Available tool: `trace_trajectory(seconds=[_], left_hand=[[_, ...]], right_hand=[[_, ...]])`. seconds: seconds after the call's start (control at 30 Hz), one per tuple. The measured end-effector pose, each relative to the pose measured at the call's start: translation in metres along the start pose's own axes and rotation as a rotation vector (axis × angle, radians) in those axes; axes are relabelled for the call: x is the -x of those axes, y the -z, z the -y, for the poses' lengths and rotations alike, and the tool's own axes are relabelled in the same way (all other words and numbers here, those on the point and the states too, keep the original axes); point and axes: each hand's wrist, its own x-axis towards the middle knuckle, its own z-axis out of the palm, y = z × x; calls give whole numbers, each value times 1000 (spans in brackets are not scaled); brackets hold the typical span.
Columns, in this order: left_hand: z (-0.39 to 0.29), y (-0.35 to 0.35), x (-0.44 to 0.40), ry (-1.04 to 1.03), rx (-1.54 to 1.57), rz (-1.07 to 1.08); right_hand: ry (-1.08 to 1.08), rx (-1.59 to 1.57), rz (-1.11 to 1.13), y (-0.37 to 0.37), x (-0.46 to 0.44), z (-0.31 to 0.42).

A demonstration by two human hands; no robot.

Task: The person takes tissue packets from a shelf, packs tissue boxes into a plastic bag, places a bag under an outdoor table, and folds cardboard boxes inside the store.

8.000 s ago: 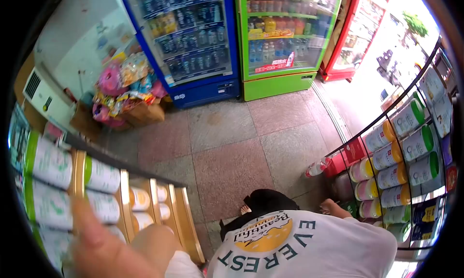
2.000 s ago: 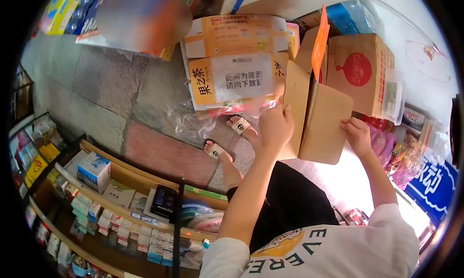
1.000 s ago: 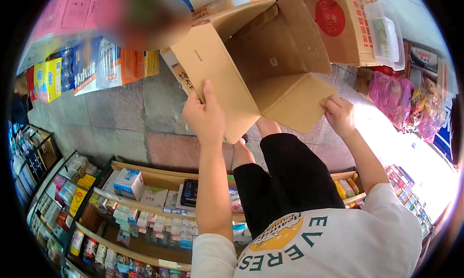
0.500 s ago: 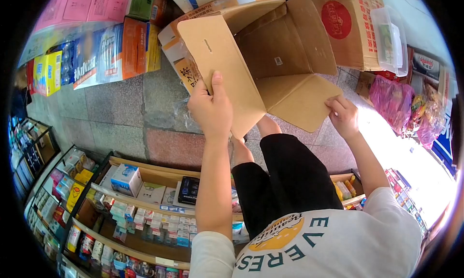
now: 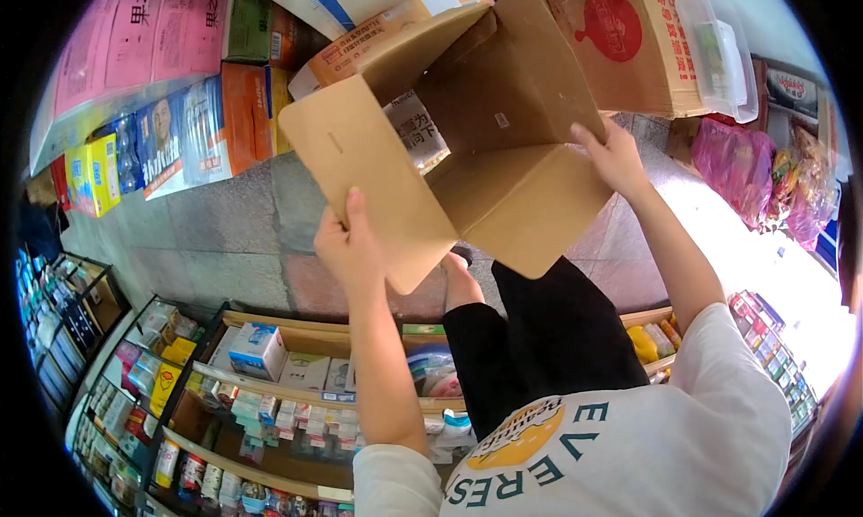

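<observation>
An open brown cardboard box (image 5: 539,85) is tilted in front of me, its inside facing me. My left hand (image 5: 351,247) is closed on the box's left flap, thumb on the near face and fingers mostly hidden behind. At the right side my right hand (image 5: 617,160) grips the box edge beside the near flap (image 5: 526,216), its thumb on the inner side. A printed patch with black characters (image 5: 418,132) shows between the left flap and the inner wall; I cannot tell whether it lies inside or behind.
Another brown carton with a red print (image 5: 614,27) and a clear plastic bin (image 5: 719,63) stand beyond the box. Colourful packages (image 5: 202,112) are stacked at left, pink plastic bags (image 5: 733,168) lie at right. Stocked shelves (image 5: 297,409) run close behind my legs.
The box has shifted left and turned, showing more of its inside. My right hand has gone from the near flap's corner up to the box's right edge. My left hand moved left with its flap.
</observation>
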Motion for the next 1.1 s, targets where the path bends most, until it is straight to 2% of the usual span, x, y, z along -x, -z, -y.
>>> trace_trajectory(seconds=[0.03, 0.07, 0.13, 0.23, 0.4, 0.47, 0.5, 0.57, 0.6, 0.63, 0.7, 0.73, 0.77, 0.83, 0.87, 0.93, 0.97, 1.03, 1.1], left_hand=[[5, 8, -1, -2, -2, -22], [10, 16, -3, -3, -3, -44], [18, 33, -6, 27, 18, -70], [27, 56, -10, 53, 5, -91], [27, 67, -8, 27, -76, -56], [26, 65, -4, -22, -161, -62], [27, 65, -1, -21, -161, -66], [31, 64, 3, 88, -112, -52], [33, 64, 6, 85, -112, -55], [37, 64, 8, 59, -115, -43], [42, 65, 10, 31, -121, -35], [44, 66, 13, 40, -81, -47], [45, 67, 15, 48, -40, -59], [49, 71, 21, 68, -44, -69], [51, 72, 23, 88, -48, -78], [53, 73, 28, 60, -60, -77], [54, 74, 30, 35, -77, -78], [56, 81, 39, 49, -167, -15], [48, 79, 46, 60, -253, 38]], right_hand=[[-240, -108, 111, -1, -2, 4], [-246, -114, 112, -6, -1, 2], [-219, -559, 59, -15, 5, -3], [-225, -636, 119, -23, 19, 12], [-280, -696, 142, -43, 29, -8], [-162, -967, 281, -48, 36, -20], [-160, -966, 284, -52, 41, -21], [-17, -692, 378, -59, 53, -16], [-20, -566, 417, -54, 57, -5], [-16, -567, 417, -56, 59, -5], [423, -393, 229, -60, 62, 1], [517, -246, 154, -57, 65, 4], [517, -248, 154, -64, 68, 3], [129, -271, 100, -85, 70, -5], [131, -270, 95, -89, 66, -4], [-169, -100, 360, -98, 57, 0], [-169, -103, 356, -103, 56, 4], [-110, -202, 209, -112, 58, 10], [-96, -196, 194, -120, 59, 8]])
